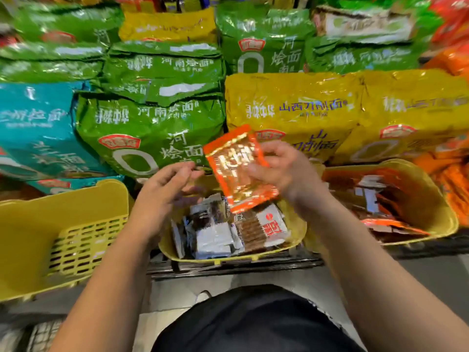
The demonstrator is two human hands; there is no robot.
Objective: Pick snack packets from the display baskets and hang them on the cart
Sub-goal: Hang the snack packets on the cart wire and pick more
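Two hands are raised above the middle yellow plastic basket (pixel 228 260), which holds small white and brown snack packets (pixel 215 237). The right hand (pixel 284 171) grips one shiny orange foil snack packet (pixel 241 171) by its right edge, with the fingers curled over the front. The packet is in the air over the basket and touches nothing else. Its long axis is almost upright, and the top end leans a little to the left. The left hand (pixel 167 189) is just beside the packet's left edge. Its fingers are loose and it holds nothing, though the blur hides their exact pose. The right hand is therefore the one that carries the packet, and the left hand is near enough to help. A second yellow plastic basket (pixel 441 199) with orange packets stands to the right. The cart cannot be clearly recognised in this view, so probably the person must turn away from the big green and yellow noodle bags (pixel 152 128) to hang the packet.
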